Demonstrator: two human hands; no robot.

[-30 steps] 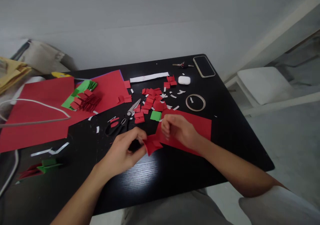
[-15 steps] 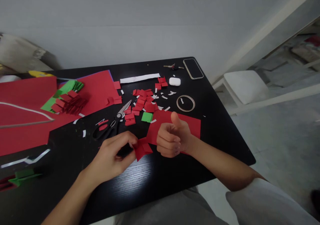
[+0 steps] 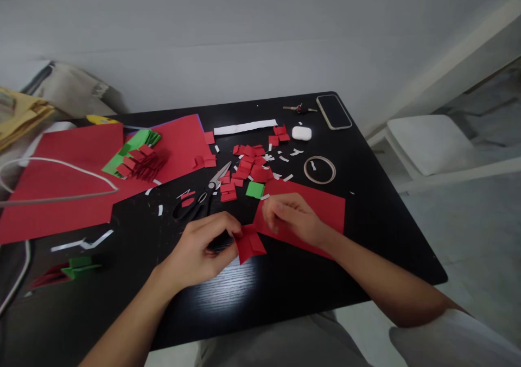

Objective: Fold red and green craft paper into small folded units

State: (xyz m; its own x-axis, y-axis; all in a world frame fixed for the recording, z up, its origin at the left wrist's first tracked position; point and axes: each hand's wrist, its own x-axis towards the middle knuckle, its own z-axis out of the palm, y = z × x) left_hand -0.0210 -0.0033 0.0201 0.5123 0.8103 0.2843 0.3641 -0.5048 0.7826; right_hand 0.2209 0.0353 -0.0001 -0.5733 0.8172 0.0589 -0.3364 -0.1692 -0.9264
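My left hand (image 3: 209,247) pinches a folded piece of red paper (image 3: 249,243) by its left edge, just above the black table. To the right, my right hand (image 3: 291,215) is curled with thumb and fingers together over a red paper sheet (image 3: 325,207); whatever it may hold is hidden. Behind the hands lie several small folded red paper pieces (image 3: 246,163) in a loose heap, with a small green folded piece (image 3: 255,189) at its near side. Scissors (image 3: 205,190) with black handles lie partly opened left of the heap.
White paper scraps (image 3: 284,159) are scattered around. A tape ring (image 3: 319,170), a white case (image 3: 302,133), keys (image 3: 300,108) and a phone (image 3: 334,112) lie to the right. Large red sheets (image 3: 61,188), folded strips (image 3: 142,160) and a white cable (image 3: 61,162) lie left.
My right hand has gone from a thumb-up fist to a curled hand with its thumb lowered. My left hand still holds the red paper. The view has shifted left.
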